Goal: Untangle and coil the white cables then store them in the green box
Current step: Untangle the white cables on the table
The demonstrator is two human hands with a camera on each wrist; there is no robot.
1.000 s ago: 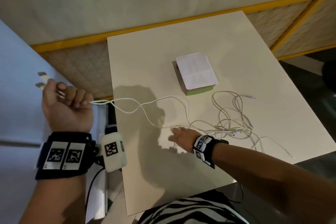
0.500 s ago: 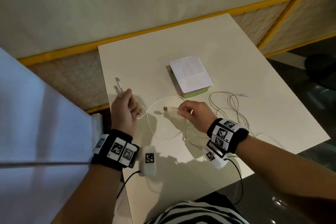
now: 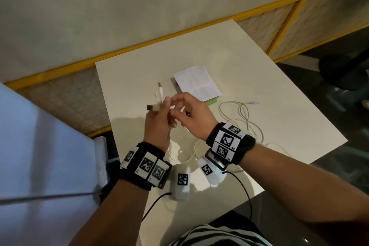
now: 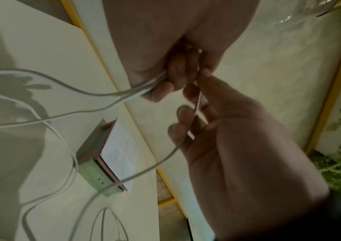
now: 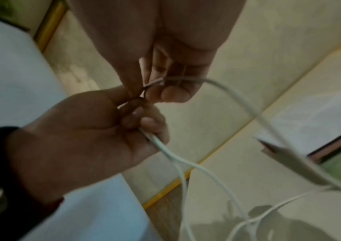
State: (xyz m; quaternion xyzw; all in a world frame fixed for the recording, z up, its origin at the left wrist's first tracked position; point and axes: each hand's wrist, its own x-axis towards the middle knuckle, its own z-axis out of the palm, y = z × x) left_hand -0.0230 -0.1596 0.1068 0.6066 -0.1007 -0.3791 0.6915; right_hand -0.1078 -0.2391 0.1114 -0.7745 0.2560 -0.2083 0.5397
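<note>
Both hands meet above the white table [image 3: 259, 90]. My left hand [image 3: 162, 115] grips a bundle of white cables [image 4: 124, 94] in its fist, and two USB plugs [image 3: 159, 86] stick up out of it. My right hand [image 3: 177, 107] pinches another cable strand [image 5: 217, 83] right against the left fingers [image 5: 145, 120]. Loose white cable loops [image 3: 244, 115] lie on the table to the right and trail under my right wrist. The green box [image 3: 213, 102] sits just beyond the hands, covered by a white folded paper [image 3: 196, 84].
The table's left edge [image 3: 103, 110] is close to my left forearm, with a pale blue surface [image 3: 40, 156] beside it. A yellow-framed low partition [image 3: 179, 34] runs behind the table. A dark round base [image 3: 343, 72] stands on the floor at right.
My left hand swung in from beyond the table's left edge to above the table. My right hand lifted a cable off the table and brought it against the left hand.
</note>
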